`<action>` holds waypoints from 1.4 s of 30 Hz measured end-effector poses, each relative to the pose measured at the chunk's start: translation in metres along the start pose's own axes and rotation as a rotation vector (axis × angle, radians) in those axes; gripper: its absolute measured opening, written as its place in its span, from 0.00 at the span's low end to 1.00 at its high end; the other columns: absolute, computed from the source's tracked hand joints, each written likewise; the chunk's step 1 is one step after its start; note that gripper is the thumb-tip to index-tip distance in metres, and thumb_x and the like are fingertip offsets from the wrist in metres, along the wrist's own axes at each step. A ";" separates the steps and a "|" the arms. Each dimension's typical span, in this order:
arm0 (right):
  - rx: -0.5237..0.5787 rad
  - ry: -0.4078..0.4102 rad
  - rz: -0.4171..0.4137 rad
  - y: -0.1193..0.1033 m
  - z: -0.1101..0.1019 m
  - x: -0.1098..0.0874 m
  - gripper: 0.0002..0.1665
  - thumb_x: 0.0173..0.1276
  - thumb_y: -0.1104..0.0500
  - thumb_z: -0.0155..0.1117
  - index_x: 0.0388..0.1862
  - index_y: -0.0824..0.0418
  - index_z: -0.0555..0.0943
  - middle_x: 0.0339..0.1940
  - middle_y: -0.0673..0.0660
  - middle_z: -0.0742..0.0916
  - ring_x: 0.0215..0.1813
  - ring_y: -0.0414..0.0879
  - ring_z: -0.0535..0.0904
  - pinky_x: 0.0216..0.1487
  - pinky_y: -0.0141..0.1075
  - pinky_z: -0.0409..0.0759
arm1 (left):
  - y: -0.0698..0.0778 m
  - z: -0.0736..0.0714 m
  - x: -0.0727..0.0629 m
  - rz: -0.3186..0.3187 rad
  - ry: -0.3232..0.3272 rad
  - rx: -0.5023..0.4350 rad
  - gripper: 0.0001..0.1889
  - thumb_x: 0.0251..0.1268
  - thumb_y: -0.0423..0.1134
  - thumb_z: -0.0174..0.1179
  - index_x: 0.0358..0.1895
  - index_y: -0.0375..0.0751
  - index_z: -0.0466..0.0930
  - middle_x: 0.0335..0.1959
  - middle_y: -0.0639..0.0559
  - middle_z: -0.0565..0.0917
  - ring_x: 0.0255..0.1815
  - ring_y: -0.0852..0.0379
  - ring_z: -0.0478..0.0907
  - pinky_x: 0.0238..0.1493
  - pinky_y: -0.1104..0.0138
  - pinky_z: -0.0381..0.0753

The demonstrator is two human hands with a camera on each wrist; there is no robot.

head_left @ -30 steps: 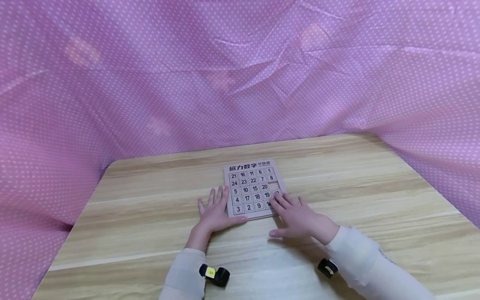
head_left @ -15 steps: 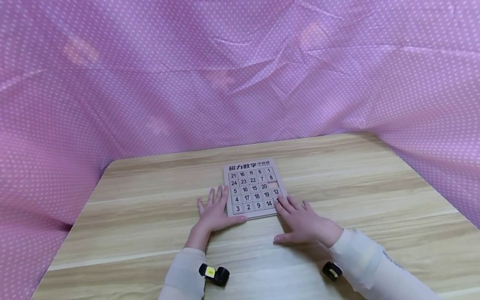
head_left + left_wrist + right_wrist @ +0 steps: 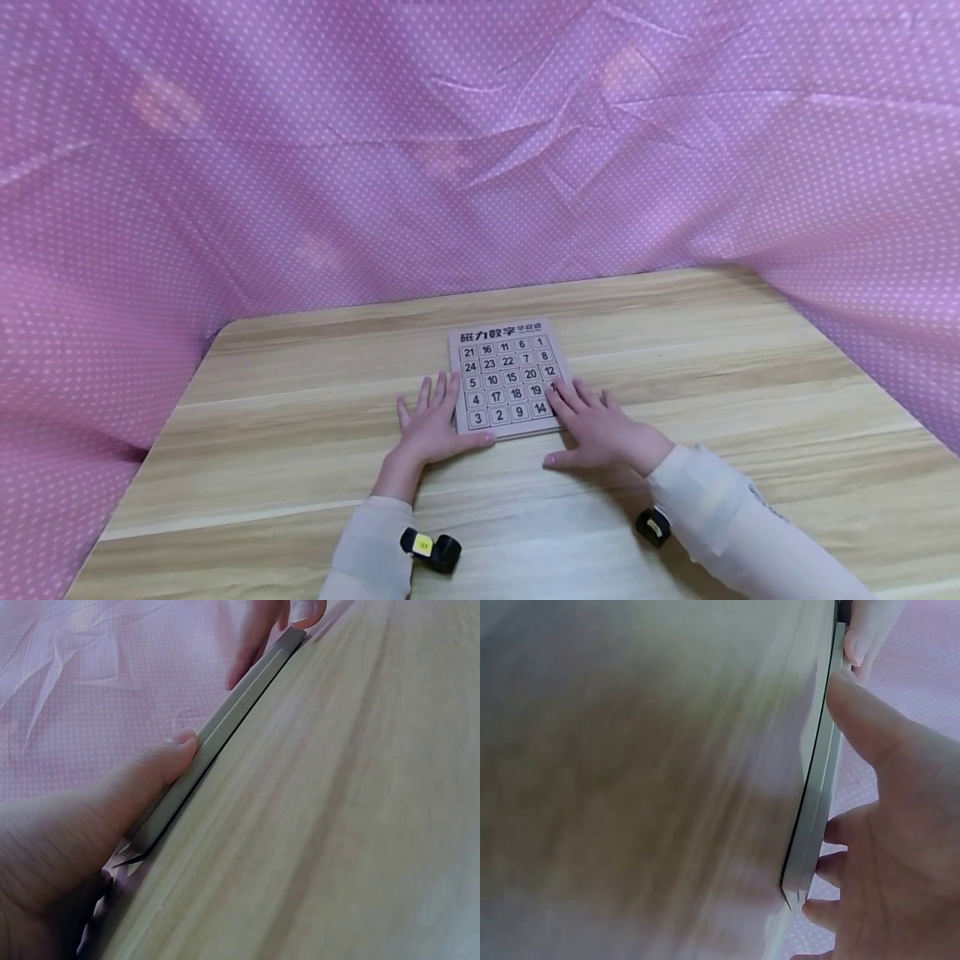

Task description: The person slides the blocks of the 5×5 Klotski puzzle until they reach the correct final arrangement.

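A pale number sliding puzzle [image 3: 513,377] lies flat on the wooden table in the head view, with numbered square tiles and dark lettering along its far edge. My left hand [image 3: 432,431] spreads around its near left corner: fingers straight along the left side, thumb resting on the near edge. The left wrist view shows that thumb [image 3: 176,750] against the board's edge. My right hand [image 3: 600,427] lies over the near right part, fingers extended, fingertips touching the right column just below the 12 tile [image 3: 550,372]. The fingers hide the lower squares of that column. The right thumb is off the board.
The light wood-grain table [image 3: 300,467] surrounds the puzzle on all sides. A pink polka-dot cloth [image 3: 480,150] hangs behind and beside it. A black camera with a yellow label [image 3: 431,548] sits on the left wrist, another black camera [image 3: 652,527] on the right.
The 12 tile has slid away from me in the right column and now stands beside 20, where a gap was. My right hand drew back slightly, then moved forward. The left hand stayed.
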State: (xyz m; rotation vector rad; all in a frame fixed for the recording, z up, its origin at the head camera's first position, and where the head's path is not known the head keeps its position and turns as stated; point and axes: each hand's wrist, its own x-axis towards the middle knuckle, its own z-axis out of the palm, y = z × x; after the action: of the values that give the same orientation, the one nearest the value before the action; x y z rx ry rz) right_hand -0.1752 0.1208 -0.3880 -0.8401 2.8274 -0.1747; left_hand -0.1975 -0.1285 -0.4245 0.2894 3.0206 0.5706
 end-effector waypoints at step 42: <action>-0.074 0.002 -0.148 -0.046 0.000 0.014 0.50 0.53 0.31 0.50 0.67 0.59 0.52 0.67 0.61 0.53 0.65 0.60 0.45 0.56 0.60 0.46 | 0.003 0.000 -0.003 -0.008 -0.001 0.008 0.61 0.27 0.79 0.47 0.67 0.48 0.38 0.67 0.46 0.42 0.66 0.46 0.33 0.55 0.44 0.23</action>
State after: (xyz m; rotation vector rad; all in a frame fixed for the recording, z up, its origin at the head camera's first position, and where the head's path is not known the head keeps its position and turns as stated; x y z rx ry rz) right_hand -0.1627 0.0745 -0.3827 -1.0657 2.7890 -0.0920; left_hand -0.1946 -0.1268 -0.4232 0.2775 3.0229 0.5573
